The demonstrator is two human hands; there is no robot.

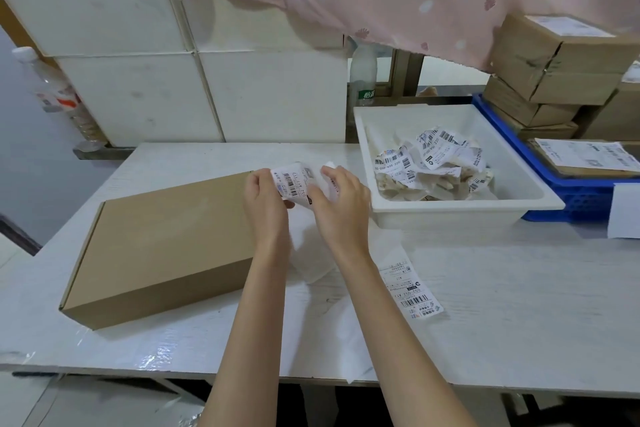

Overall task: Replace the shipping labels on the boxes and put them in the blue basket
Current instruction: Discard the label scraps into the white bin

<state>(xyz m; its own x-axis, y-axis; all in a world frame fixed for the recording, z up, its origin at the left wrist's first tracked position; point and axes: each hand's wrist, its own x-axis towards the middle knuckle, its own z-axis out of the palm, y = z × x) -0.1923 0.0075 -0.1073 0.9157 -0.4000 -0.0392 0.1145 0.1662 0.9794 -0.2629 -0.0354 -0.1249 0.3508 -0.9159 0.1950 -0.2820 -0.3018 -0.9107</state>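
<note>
A flat brown cardboard box (166, 246) lies on the white table (519, 322), its top bare of any label. Just right of its far corner, my left hand (265, 201) and my right hand (341, 204) both pinch one shipping label (294, 184), held curled in the air between them. Another printed label (412, 291) lies flat on the table by my right forearm. The blue basket (575, 198) stands at the right edge and holds a labelled box (585, 156).
A white tray (460, 204) of crumpled old labels sits between my hands and the basket. Brown boxes (554, 73) are stacked behind the basket. White backing paper (311, 260) lies under my forearms. Plastic bottles stand at the far left and back. A pink cloth hangs above.
</note>
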